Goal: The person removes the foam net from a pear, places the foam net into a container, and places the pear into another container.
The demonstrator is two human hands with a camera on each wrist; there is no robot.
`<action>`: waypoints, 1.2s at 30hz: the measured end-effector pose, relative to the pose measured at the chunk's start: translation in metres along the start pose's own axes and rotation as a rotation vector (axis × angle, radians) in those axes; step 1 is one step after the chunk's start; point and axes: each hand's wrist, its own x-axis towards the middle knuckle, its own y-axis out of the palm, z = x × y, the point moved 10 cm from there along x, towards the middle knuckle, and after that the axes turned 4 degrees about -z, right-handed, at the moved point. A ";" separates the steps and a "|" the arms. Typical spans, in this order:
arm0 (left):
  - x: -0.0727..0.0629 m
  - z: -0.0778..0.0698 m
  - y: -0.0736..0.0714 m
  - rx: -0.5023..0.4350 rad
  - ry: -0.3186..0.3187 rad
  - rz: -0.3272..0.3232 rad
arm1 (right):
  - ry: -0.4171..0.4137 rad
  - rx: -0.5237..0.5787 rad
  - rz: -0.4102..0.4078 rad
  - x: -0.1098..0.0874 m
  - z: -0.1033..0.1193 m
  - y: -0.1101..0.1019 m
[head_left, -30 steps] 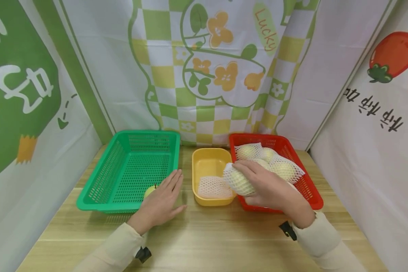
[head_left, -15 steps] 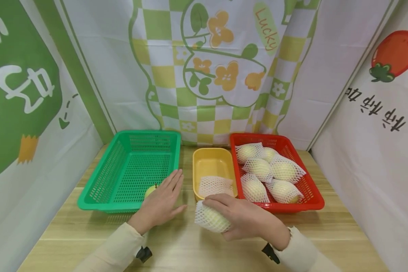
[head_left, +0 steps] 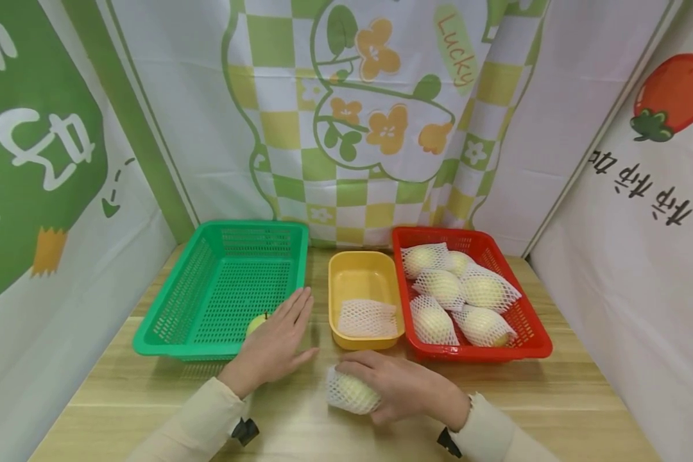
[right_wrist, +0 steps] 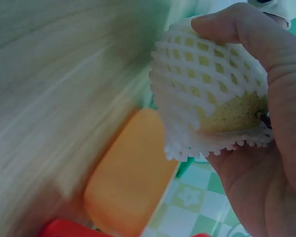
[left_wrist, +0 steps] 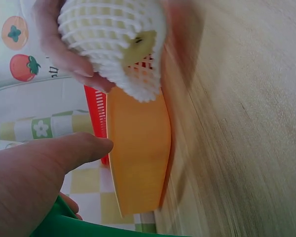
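My right hand (head_left: 401, 388) grips a pear (head_left: 355, 393) wrapped in a white foam net, just above the table in front of the yellow bin. Spotted yellow-green skin and a dark stem show through the net's open end on the pear (right_wrist: 232, 116) in the right wrist view. My left hand (head_left: 277, 343) lies with straight fingers over the near right corner of the green basket (head_left: 156, 321). Partly hidden behind that hand, a bare pear (head_left: 256, 323) sits in the basket. In the left wrist view, the thumb of my left hand (left_wrist: 34, 173) points toward the yellow bin.
Between the baskets stands a yellow bin (head_left: 360, 282) with an emptied foam net (head_left: 367, 318) in it. The red basket (head_left: 528, 333) at the right holds several net-wrapped pears (head_left: 439, 287). A printed curtain (head_left: 358, 212) hangs behind, with printed cloth walls at both sides.
My right hand has carried the wrapped pear from over the red basket leftward and down to the table in front of the yellow bin. The left hand has stayed in place.
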 end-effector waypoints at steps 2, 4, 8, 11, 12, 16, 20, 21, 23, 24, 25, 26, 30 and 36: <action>0.001 -0.001 0.000 -0.004 0.004 0.002 | 0.019 0.009 0.018 -0.002 -0.004 0.004; 0.001 -0.002 0.000 -0.012 0.008 0.004 | 0.036 0.023 0.028 -0.005 -0.008 0.007; 0.003 -0.003 -0.001 -0.019 0.018 -0.002 | 0.087 0.066 0.035 -0.012 -0.017 0.011; 0.003 -0.003 -0.002 -0.005 0.022 -0.013 | 0.130 0.090 0.050 -0.018 -0.022 0.013; 0.002 -0.003 -0.003 -0.005 0.021 -0.018 | 0.145 0.103 0.055 -0.020 -0.024 0.014; -0.001 -0.013 -0.016 -0.055 0.055 -0.072 | 0.205 0.192 0.058 -0.028 -0.032 0.016; -0.008 -0.039 -0.032 -0.189 0.206 -0.149 | 0.265 0.297 0.018 -0.036 -0.044 0.014; -0.010 -0.045 -0.035 -0.236 0.245 -0.160 | 0.277 0.315 0.006 -0.038 -0.047 0.013; -0.015 -0.055 -0.035 -0.322 0.301 -0.165 | 0.308 0.340 -0.012 -0.041 -0.054 0.012; -0.016 -0.058 -0.033 -0.365 0.310 -0.160 | 0.318 0.352 -0.022 -0.042 -0.057 0.011; -0.017 -0.060 -0.030 -0.403 0.309 -0.153 | 0.325 0.365 -0.031 -0.044 -0.060 0.010; -0.018 -0.061 -0.027 -0.437 0.304 -0.146 | 0.328 0.377 -0.040 -0.045 -0.062 0.010; -0.018 -0.063 -0.008 -0.513 0.286 -0.114 | 0.327 0.402 -0.049 -0.049 -0.066 0.011; -0.017 -0.068 0.015 -0.618 0.342 -0.070 | 0.288 0.435 -0.076 -0.051 -0.063 0.012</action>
